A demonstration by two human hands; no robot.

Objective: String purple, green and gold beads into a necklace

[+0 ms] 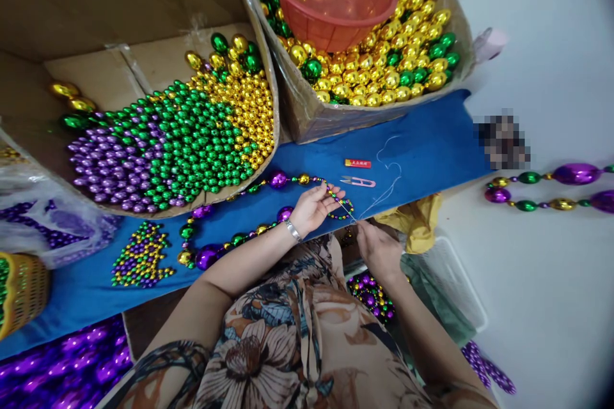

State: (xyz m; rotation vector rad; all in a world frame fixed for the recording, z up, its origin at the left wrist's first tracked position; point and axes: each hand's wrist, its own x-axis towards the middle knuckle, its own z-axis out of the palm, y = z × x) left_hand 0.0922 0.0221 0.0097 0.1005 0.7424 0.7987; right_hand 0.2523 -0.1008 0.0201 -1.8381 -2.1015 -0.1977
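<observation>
My left hand (pixel 314 208) is palm up, its thumb and fingers on a strand of small green, gold and purple beads (pixel 330 192). From these beads a thin needle (pixel 346 209) slants down to my right hand (pixel 378 246), which pinches its lower end. White thread (pixel 391 185) trails from there in loose curls over the blue cloth. Joined to the small beads, a garland of larger beads (pixel 278 179) loops left past my wrist. Just beyond my fingers lie pink-handled thread snips (pixel 358 181) and a small red packet (pixel 357 164).
Two cardboard boxes of loose beads stand behind, a left box (pixel 277 108) and a right box (pixel 326 121) bearing a red basket (pixel 330 19). Mixed beads (pixel 141 255) lie on the blue cloth (pixel 91 294). A yellow basket (pixel 36 287) sits at left; another garland (pixel 530 177) is at right.
</observation>
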